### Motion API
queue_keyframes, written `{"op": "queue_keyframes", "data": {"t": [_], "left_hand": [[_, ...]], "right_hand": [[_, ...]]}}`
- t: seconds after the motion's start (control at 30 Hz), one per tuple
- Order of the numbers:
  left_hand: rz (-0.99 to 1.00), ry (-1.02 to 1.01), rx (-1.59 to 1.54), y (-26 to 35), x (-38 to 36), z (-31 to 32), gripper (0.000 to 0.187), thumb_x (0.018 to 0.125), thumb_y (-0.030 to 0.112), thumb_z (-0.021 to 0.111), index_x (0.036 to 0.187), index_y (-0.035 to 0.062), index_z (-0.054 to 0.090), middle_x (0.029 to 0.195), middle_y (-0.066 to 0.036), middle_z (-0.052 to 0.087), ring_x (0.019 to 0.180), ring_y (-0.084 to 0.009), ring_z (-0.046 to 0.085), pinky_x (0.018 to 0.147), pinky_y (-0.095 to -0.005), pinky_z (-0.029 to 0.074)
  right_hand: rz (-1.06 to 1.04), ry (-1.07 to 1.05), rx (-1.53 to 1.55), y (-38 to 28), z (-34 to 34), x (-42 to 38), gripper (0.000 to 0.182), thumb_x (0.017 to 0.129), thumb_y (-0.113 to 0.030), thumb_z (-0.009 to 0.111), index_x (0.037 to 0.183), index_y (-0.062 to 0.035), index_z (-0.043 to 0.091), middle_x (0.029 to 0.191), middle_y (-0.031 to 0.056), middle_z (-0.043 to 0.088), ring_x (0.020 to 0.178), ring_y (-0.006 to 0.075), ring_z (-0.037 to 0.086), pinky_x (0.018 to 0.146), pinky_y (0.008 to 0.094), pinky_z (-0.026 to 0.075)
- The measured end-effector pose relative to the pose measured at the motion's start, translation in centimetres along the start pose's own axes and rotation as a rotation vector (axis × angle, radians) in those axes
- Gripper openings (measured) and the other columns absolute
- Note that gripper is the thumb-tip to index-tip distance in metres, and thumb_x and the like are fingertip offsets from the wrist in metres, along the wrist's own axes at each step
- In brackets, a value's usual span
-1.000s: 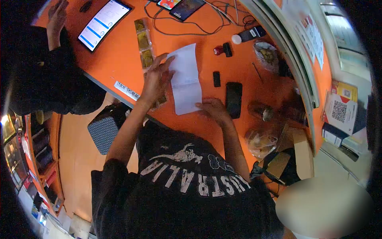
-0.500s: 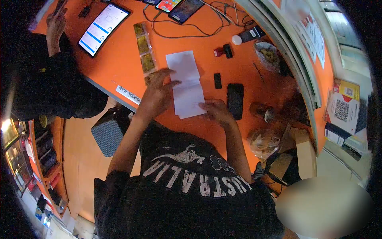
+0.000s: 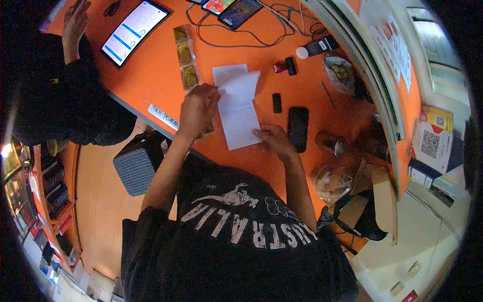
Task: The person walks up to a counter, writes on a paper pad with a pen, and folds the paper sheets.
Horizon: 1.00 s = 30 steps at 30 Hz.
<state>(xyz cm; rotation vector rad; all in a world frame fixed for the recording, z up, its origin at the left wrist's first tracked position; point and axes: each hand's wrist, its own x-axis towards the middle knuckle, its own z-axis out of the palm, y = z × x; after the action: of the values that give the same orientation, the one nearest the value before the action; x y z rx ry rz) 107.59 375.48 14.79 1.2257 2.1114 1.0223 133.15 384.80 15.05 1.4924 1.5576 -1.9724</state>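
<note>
A white paper booklet [image 3: 239, 123] lies unfolded on the orange table, with faint lines of writing on its lower part. One leaf is lifted and curls up near its upper half. My left hand [image 3: 198, 108] is closed at the booklet's left edge, its fingertips pinching the raised leaf. At the lower right edge, my right hand [image 3: 275, 141] grips the booklet between thumb and fingers. A strip of small gold-brown packets [image 3: 186, 58] lies just beyond my left hand, partly hidden by it. A black phone [image 3: 298, 129] lies right of the booklet.
A tablet [image 3: 135, 31] and cabled phones [image 3: 240, 13] lie at the far side. Stamps [image 3: 290, 66], a bag [image 3: 339, 74], a glass [image 3: 338, 146] and an open box [image 3: 385, 201] stand on the right. A co-worker's hand [image 3: 75, 22] is raised at the upper left.
A leaf of the booklet has been lifted and turned upward, showing written lines below. My left hand has closed and shifted slightly; my right hand has hardly moved.
</note>
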Motion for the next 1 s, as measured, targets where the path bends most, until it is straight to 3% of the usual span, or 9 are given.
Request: {"op": "queue_keyframes", "data": {"t": [0.1,0.23,0.53,0.6,0.63,0.73,0.8,0.93,1.0], "left_hand": [[-0.126,-0.038,0.014,0.2,1.4,0.0,0.026,0.093,0.025,0.068,0.098,0.0003,0.071,0.085,-0.019,0.068,0.072,-0.0347,0.066,0.066,-0.0426,0.052],[-0.019,0.036,0.011,-1.0,2.2,0.9,0.027,0.093,0.027,0.067,0.095,0.0008,0.072,0.079,-0.019,0.067,0.069,-0.0354,0.066,0.064,-0.0427,0.051],[-0.142,0.048,-0.104,-2.4,2.2,0.3,0.017,0.092,0.014,0.066,0.093,-0.0013,0.071,0.079,-0.016,0.07,0.068,-0.0283,0.068,0.058,-0.0379,0.051],[-0.386,-0.012,-0.7,-2.4,1.6,0.2,0.012,0.091,0.002,0.061,0.101,-0.0023,0.067,0.085,-0.01,0.071,0.066,-0.0189,0.066,0.055,-0.0317,0.051],[-0.389,-0.01,-0.7,-2.2,1.2,0.2,0.012,0.091,0.002,0.061,0.101,-0.0023,0.067,0.085,-0.01,0.071,0.066,-0.0189,0.066,0.055,-0.0317,0.051],[-0.28,0.04,-0.849,-1.6,0.1,0.5,0.023,0.087,-0.008,0.055,0.107,-0.0007,0.064,0.095,-0.006,0.069,0.072,-0.0117,0.064,0.059,-0.0272,0.053],[0.097,-0.019,-0.626,-1.2,-0.4,0.7,0.023,0.086,-0.01,0.056,0.104,0.0003,0.065,0.101,-0.009,0.068,0.075,-0.0152,0.065,0.065,-0.0286,0.054],[0.102,-0.26,-0.27,0.4,-1.8,-0.4,0.027,0.082,-0.012,0.056,0.104,0.0006,0.066,0.104,-0.012,0.067,0.09,-0.0233,0.066,0.08,-0.0338,0.055],[0.349,-0.173,-0.074,-0.2,-1.7,0.0,0.031,0.078,-0.01,0.06,0.106,0.0003,0.067,0.11,-0.014,0.066,0.105,-0.0316,0.062,0.093,-0.0398,0.052]], "right_hand": [[-0.066,-0.027,0.063,2.3,-0.3,0.7,0.037,0.096,-0.034,0.066,0.115,-0.0024,0.07,0.092,0.0027,0.073,0.067,0.0099,0.065,0.057,0.0219,0.049],[-0.037,-0.018,0.053,2.7,-0.5,0.8,0.039,0.096,-0.032,0.066,0.121,-0.0015,0.067,0.097,0.0046,0.073,0.074,0.0114,0.07,0.057,0.0232,0.051],[-0.004,0.004,0.053,3.7,-0.3,1.4,0.038,0.097,-0.031,0.065,0.116,0.0015,0.068,0.095,0.0072,0.073,0.068,0.012,0.069,0.058,0.0249,0.054],[-0.018,0.004,0.102,3.9,-0.3,1.6,0.038,0.097,-0.031,0.065,0.116,0.0022,0.068,0.095,0.0076,0.073,0.067,0.012,0.069,0.058,0.0251,0.054],[-0.009,-0.014,0.087,3.7,-0.5,1.6,0.038,0.097,-0.03,0.065,0.116,0.0027,0.068,0.094,0.0078,0.073,0.068,0.0123,0.07,0.057,0.0253,0.054],[-0.011,-0.024,0.044,3.2,-0.5,1.5,0.037,0.098,-0.029,0.064,0.116,0.0029,0.067,0.093,0.0078,0.074,0.07,0.013,0.071,0.057,0.0257,0.054],[-0.018,-0.011,0.018,2.8,-0.4,1.1,0.037,0.098,-0.029,0.064,0.117,0.0026,0.067,0.092,0.0076,0.074,0.071,0.0133,0.072,0.057,0.0259,0.054],[0.025,0.017,0.062,2.7,-0.2,0.9,0.037,0.098,-0.03,0.063,0.118,0.0007,0.067,0.091,0.0074,0.074,0.071,0.0137,0.072,0.055,0.0254,0.053],[-0.008,-0.008,0.082,2.8,-0.4,0.9,0.037,0.098,-0.03,0.063,0.119,0.0001,0.067,0.091,0.007,0.074,0.07,0.0133,0.072,0.055,0.0253,0.053]]}}
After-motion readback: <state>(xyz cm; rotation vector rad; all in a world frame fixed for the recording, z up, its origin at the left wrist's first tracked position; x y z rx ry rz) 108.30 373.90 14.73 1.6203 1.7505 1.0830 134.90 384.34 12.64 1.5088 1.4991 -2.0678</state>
